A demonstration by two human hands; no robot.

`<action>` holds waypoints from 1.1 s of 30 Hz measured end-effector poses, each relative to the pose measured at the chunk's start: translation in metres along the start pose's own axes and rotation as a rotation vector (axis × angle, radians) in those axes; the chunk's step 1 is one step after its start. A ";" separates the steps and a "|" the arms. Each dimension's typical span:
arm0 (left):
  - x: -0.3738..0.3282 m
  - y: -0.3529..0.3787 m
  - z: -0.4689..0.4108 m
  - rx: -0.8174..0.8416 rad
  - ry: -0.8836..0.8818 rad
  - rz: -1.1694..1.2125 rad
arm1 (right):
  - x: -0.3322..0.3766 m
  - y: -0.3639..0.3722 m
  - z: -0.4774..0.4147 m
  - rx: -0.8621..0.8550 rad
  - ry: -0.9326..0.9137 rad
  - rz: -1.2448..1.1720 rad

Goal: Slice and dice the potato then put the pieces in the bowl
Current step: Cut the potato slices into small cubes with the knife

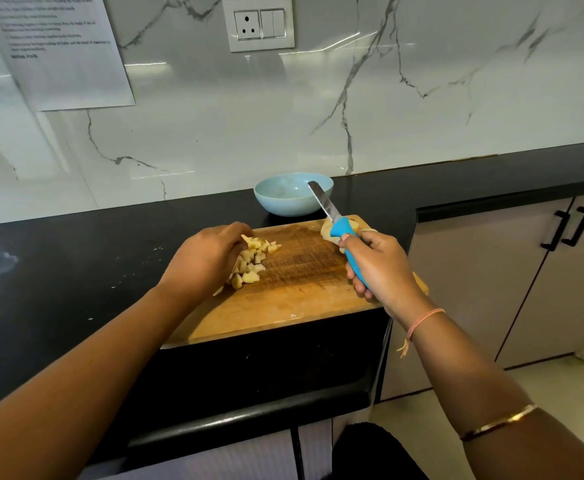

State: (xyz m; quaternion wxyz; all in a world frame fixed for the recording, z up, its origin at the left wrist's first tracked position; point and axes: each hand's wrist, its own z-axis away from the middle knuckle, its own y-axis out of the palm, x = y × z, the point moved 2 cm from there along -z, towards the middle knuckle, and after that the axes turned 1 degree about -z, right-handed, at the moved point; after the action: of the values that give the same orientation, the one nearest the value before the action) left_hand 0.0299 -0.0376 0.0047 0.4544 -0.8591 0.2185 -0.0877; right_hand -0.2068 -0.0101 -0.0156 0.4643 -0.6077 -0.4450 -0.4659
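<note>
So, diced potato (254,261): one loose pile of small pale cubes at the left end of the board, too many and too heaped for me to count.
Uncut potato (326,232): one larger pale piece at the far right corner of the board, partly hidden behind the knife handle and my right hand.
Left hand (207,259): cupped palm down against the left side of the pile, fingers bent down and touching the cubes; my fingertips are hidden, so I cannot tell whether I grip any pieces.
Right hand (380,268): fingers wrapped tight round the knife's blue handle, over the right end of the board.
Knife (332,216): one, its blade slanting up and away from me, the tip showing in front of the bowl's right rim.
Cutting board (283,306): one wooden board, lying at the near edge of the table, scored with cut marks in the middle.
Bowl (283,199): one, pale blue, upright just beyond the far edge of the board.
Table (76,271): black, with white specks to the left of the board.
Wrist and forearm: one pink thread (422,320) and one thin gold bangle (502,420), both on my right arm.
Wall: one socket plate (258,24) and one printed sheet (58,50) on the marble.
Cupboard handles (567,226): two, black, side by side at the right.
</note>
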 end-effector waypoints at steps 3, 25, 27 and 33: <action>-0.007 0.004 -0.009 -0.064 -0.015 -0.113 | 0.000 -0.005 -0.001 -0.003 0.060 -0.160; -0.032 0.057 -0.058 0.594 -0.376 -0.457 | -0.001 -0.012 -0.004 0.034 0.107 -0.299; -0.031 0.053 -0.056 0.572 -0.348 -0.466 | 0.000 -0.012 -0.004 0.029 0.100 -0.296; -0.029 0.043 -0.048 0.474 -0.386 -0.334 | 0.001 -0.012 -0.002 0.013 0.091 -0.277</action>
State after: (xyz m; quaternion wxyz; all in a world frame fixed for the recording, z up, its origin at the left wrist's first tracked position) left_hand -0.0258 -0.0810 -0.0020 0.6535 -0.7545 -0.0413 -0.0449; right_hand -0.2181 -0.0098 -0.0123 0.4193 -0.5157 -0.5062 -0.5496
